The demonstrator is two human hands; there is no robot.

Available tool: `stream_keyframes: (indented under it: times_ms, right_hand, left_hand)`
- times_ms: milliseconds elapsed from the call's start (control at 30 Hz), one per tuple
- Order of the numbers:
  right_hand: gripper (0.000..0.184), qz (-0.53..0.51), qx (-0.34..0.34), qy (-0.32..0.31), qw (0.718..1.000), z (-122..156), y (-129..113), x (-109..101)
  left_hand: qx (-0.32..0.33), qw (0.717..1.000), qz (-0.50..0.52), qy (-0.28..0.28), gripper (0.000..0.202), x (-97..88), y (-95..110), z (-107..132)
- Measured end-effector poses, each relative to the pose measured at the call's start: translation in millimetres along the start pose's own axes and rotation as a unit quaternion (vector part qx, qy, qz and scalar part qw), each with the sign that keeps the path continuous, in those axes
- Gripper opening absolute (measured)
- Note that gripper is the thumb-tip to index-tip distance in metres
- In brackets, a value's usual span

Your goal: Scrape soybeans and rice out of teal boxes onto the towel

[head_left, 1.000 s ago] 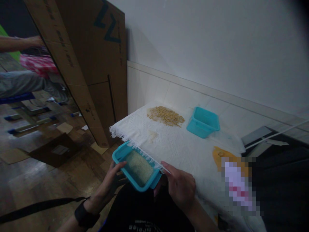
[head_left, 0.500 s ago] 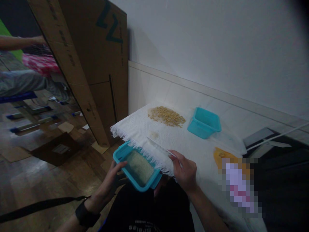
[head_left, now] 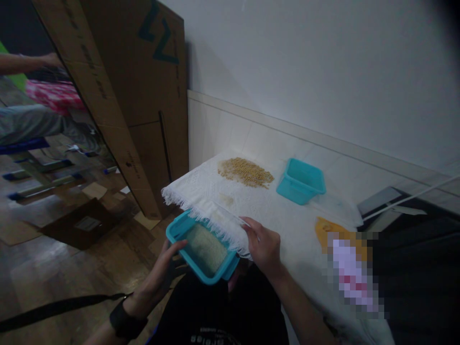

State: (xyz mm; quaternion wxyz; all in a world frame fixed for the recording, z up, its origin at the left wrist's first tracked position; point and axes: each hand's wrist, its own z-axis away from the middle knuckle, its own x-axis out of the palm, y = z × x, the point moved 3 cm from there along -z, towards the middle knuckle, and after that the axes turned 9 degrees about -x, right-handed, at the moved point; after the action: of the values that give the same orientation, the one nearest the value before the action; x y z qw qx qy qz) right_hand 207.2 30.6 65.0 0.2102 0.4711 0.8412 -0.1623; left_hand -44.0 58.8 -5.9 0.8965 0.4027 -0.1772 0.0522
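Note:
My left hand is closed on the left rim of a turquoise plastic tub, its thumb over the edge. White rice-like grains cover the tub's bottom. The tub is tilted below the fringed edge of a white cloth, which hangs over its far side. My right hand pinches a thin white flat strip, seen nearly edge-on, low over the cloth by the fringe. Just beyond the strip lies a small patch of pale grains. Farther back is a spread of yellow beans.
A second turquoise tub stands right of the beans, beside a clear lid-like sheet. An orange packet lies nearer me. A tall cardboard box stands at left; beyond it sits another person, arm extended.
My right hand has moved left with the white strip, closer to the tub and the cloth's fringe. My left hand keeps the tub in nearly the same place. The view has shifted slightly.

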Motion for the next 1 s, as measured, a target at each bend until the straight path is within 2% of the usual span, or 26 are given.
stream_keyframes:
  times_ms: [167,333,433,567,700,833,1000]
  right_hand:
    - [0.021,-0.031,-0.041,-0.019,0.999,5,-21,-10]
    - [0.025,-0.066,-0.018,-0.017,0.998,8,-36,-23]
    - [0.021,-0.026,0.011,-0.004,1.0,5,-27,-26]
    - [0.016,0.045,0.035,0.037,0.998,1,8,-26]
    - [0.017,0.091,0.049,0.024,0.994,3,35,-21]
    - [0.018,0.088,0.026,0.004,0.996,6,33,-18]
    - [0.015,0.085,0.006,0.014,0.996,8,25,-19]
  left_hand:
    - [-0.008,1.0,-0.001,-0.008,0.053,-2.4,-3,-2]
    - [0.0,1.0,0.002,-0.005,0.051,-4.5,-3,-2]
    - [-0.004,1.0,0.008,-0.001,0.056,-3.1,-2,-2]
    - [-0.008,1.0,0.0,0.015,0.057,-0.3,-1,0]
    - [-0.006,1.0,-0.003,0.018,0.057,1.7,1,2]
    - [0.0,1.0,0.0,0.012,0.057,1.4,1,3]
    - [-0.004,1.0,-0.005,0.006,0.058,0.1,1,2]
